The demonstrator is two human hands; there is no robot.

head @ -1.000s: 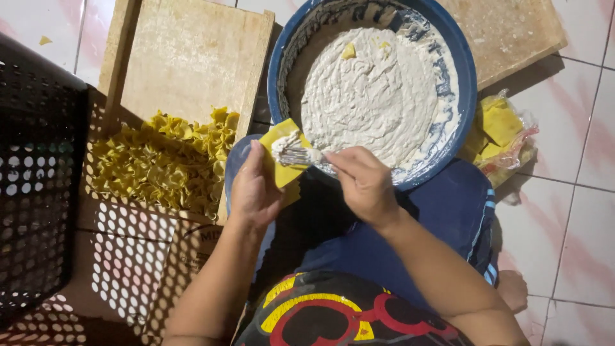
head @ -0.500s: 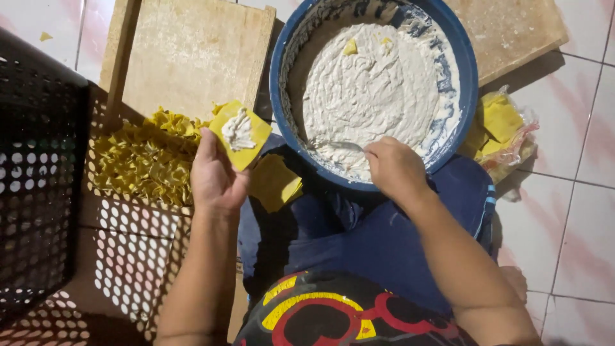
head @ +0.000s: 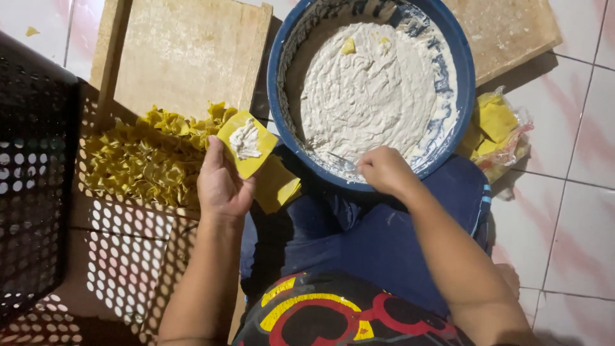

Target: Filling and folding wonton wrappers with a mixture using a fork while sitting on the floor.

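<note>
The left hand (head: 222,186) cups a yellow wrapper square (head: 246,143) bearing a dab of white filling (head: 245,140), fingers curled beneath. The right hand (head: 384,170) is closed around a utensil at the blue basin (head: 462,96) rim. Beyond, folded dumplings (head: 141,157) lie heaped beside a wooden board (head: 186,51).

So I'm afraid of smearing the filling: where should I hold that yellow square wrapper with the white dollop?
Support the yellow square wrapper from underneath by its bare lower corner, as the left hand does. The white filling dollop sits near the centre, leaving the edges clean.
</note>
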